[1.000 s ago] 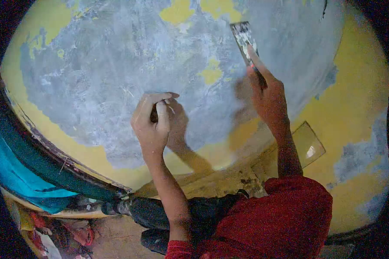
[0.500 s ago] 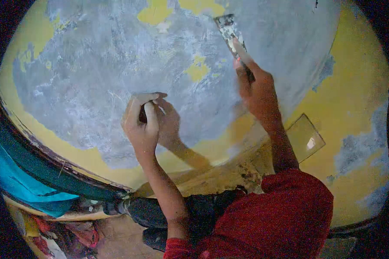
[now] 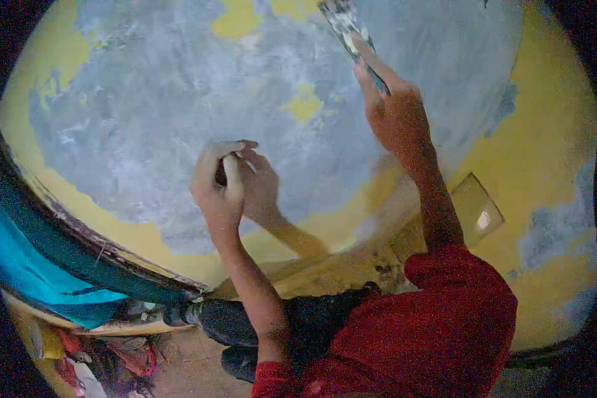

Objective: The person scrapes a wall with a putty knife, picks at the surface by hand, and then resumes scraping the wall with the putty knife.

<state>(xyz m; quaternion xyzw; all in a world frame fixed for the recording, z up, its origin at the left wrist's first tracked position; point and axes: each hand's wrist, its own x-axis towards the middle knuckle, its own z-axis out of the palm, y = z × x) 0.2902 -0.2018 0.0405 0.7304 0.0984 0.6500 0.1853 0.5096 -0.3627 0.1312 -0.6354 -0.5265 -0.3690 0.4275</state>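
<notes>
My right hand (image 3: 398,109) is closed round a flat scraper (image 3: 346,32), its blade pointing up and left near the top of the view. The scraper's face is smeared with pale and dark material, and its blade lies over the grey-coated wall (image 3: 172,99). Lower and to the left, my left hand (image 3: 220,176) is curled, thumb and fingers bent towards each other, close to the wall. Whatever it may hold is hidden or too small to name. A yellow patch (image 3: 304,103) shows in the grey between the two hands.
Yellow wall (image 3: 544,172) borders the grey coat, with a square plate (image 3: 476,209) at the right. Turquoise cloth (image 3: 40,272) lies at the lower left, above a heap of coloured cloths (image 3: 123,358) on the floor. My dark-clothed legs (image 3: 298,325) are below.
My right hand and the scraper have moved upward and slightly left along the wall. My left hand keeps nearly the same curled pose. The view has shifted slightly.
</notes>
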